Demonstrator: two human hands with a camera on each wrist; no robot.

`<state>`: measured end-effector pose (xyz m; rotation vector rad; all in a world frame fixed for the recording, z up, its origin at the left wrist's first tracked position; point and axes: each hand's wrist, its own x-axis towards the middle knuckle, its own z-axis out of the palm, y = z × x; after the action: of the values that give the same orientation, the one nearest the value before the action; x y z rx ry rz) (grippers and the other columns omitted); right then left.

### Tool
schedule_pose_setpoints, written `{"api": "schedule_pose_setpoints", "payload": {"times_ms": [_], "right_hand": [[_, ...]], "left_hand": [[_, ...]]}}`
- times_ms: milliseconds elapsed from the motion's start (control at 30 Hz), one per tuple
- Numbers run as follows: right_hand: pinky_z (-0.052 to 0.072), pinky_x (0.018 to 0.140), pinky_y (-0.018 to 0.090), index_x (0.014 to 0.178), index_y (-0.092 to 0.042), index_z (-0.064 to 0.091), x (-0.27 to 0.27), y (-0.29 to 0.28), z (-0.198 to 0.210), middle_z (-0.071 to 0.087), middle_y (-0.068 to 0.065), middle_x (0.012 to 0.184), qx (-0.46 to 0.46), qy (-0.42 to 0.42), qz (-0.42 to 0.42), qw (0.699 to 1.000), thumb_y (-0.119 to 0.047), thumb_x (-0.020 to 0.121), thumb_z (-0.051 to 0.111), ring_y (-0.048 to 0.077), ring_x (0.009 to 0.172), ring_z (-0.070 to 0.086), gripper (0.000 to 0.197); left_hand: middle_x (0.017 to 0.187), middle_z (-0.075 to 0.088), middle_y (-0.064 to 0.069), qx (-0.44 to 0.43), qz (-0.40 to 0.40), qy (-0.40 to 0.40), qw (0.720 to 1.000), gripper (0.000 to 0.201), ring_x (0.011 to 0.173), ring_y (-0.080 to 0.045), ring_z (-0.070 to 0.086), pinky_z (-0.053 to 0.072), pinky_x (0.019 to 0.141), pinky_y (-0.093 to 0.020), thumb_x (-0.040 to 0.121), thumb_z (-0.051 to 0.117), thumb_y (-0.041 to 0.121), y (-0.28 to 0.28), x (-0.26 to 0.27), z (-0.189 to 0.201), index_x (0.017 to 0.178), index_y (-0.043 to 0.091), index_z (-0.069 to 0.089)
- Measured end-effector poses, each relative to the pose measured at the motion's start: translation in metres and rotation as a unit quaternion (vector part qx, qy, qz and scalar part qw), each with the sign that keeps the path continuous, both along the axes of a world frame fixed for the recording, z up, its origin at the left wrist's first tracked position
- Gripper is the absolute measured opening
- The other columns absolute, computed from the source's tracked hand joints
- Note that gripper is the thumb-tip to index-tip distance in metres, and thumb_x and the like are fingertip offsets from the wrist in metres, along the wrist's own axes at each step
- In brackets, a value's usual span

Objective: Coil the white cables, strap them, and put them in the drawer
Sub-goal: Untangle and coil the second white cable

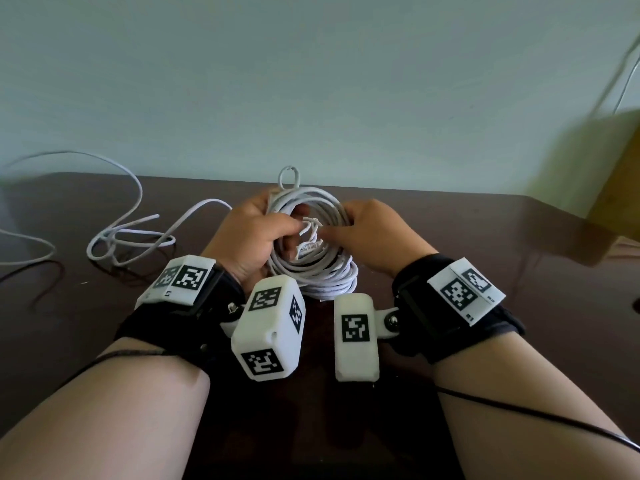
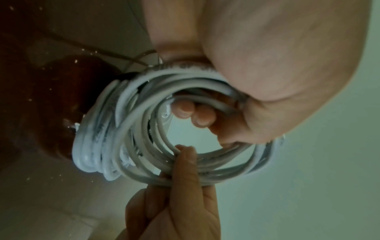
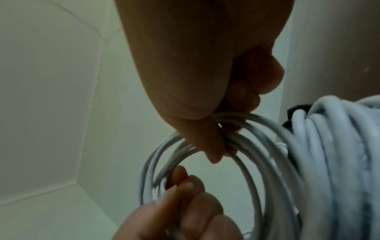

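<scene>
Both hands are holding a coil of white cable (image 1: 313, 237) upright over the brown table (image 1: 450, 244), its lower turns hanging near the tabletop. The left hand (image 1: 254, 233) is gripping the left side of the ring, fingers curled through the middle. The right hand (image 1: 372, 233) is gripping the right side, thumb on the near face and fingers wrapped behind.

Judging by the task, the step in hand is strapping the bundle. A thin white tie (image 1: 310, 228) seems to be crossing the centre of the ring between the thumbs, though it is too small and tangled to be sure whether it is a strap or a loose cable end. To do this well, the person should be squeezing all the turns into one tight bunch at a single spot, passing the tie fully round every strand, and cinching it before easing either grip; the turns are already fanning out at the bottom and could spring apart.

A second white cable (image 1: 131, 233) is lying loose and uncoiled on the table to the left, well apart from the bundle. A small loop (image 1: 288, 174) is sticking up behind the coil. A blurred wooden piece (image 1: 609, 174) is standing at the right edge. No drawer is showing in any view.
</scene>
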<state>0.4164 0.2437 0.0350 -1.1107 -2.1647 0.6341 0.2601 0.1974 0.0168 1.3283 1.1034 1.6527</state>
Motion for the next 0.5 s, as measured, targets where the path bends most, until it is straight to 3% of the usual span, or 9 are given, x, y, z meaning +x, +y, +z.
{"api": "schedule_pose_setpoints", "payload": {"times_ms": [67,133,200,300,367,500], "right_hand": [[0.039,0.052,0.015,0.076,-0.013,0.061,-0.001,-0.001,-0.001,0.061,0.0,0.069,0.003,0.017,-0.01,1.0,-0.026,0.089,0.061,0.014,0.064,0.055,0.017],[0.041,0.056,0.02,0.08,-0.008,0.062,-0.004,-0.001,-0.003,0.062,0.004,0.072,-0.005,0.048,-0.017,0.999,-0.022,0.089,0.06,0.016,0.065,0.055,0.016],[0.041,0.053,0.025,0.083,-0.006,0.061,-0.007,0.0,-0.005,0.057,0.006,0.068,-0.046,0.105,-0.021,0.993,-0.021,0.09,0.058,0.016,0.055,0.05,0.017],[0.038,0.043,0.026,0.077,-0.009,0.053,-0.01,0.001,-0.008,0.045,0.003,0.052,-0.145,0.241,-0.022,0.959,-0.017,0.092,0.055,0.012,0.036,0.039,0.018],[0.039,0.041,0.025,0.077,-0.008,0.051,-0.016,-0.001,-0.011,0.043,0.002,0.049,-0.197,0.3,-0.017,0.933,-0.015,0.094,0.053,0.011,0.034,0.038,0.018],[0.043,0.042,0.025,0.089,-0.005,0.061,-0.029,-0.007,-0.018,0.052,0.004,0.059,-0.268,0.369,0.033,0.889,-0.014,0.097,0.049,0.009,0.039,0.043,0.017]], "left_hand": [[0.048,0.054,-0.004,0.01,0.006,0.004,1.0,0.009,0.042,-0.015,0.051,0.044,0.046,-0.02,0.073,0.062,0.003,-0.001,0.001,0.001,0.08,0.008,0.063],[0.052,0.057,-0.002,0.02,0.002,-0.034,0.999,0.012,0.046,-0.013,0.055,0.047,0.047,-0.02,0.072,0.062,0.002,-0.001,0.001,0.002,0.082,0.008,0.062],[0.061,0.058,-0.002,0.034,0.003,-0.063,0.997,0.018,0.053,-0.013,0.057,0.049,0.051,-0.023,0.072,0.061,0.002,0.001,0.0,0.002,0.088,0.009,0.06],[0.073,0.06,-0.005,0.043,0.044,-0.059,0.996,0.022,0.068,-0.019,0.058,0.05,0.072,-0.035,0.065,0.065,0.011,0.007,0.0,-0.002,0.086,0.011,0.062],[0.074,0.063,-0.007,0.017,0.051,-0.062,0.997,0.019,0.073,-0.023,0.061,0.051,0.08,-0.041,0.064,0.069,0.013,0.009,0.003,-0.006,0.082,0.012,0.063],[0.065,0.063,-0.01,-0.006,-0.007,-0.086,0.996,0.007,0.059,-0.02,0.063,0.055,0.061,-0.03,0.087,0.06,0.006,0.005,0.012,-0.007,0.086,-0.001,0.058]]}}
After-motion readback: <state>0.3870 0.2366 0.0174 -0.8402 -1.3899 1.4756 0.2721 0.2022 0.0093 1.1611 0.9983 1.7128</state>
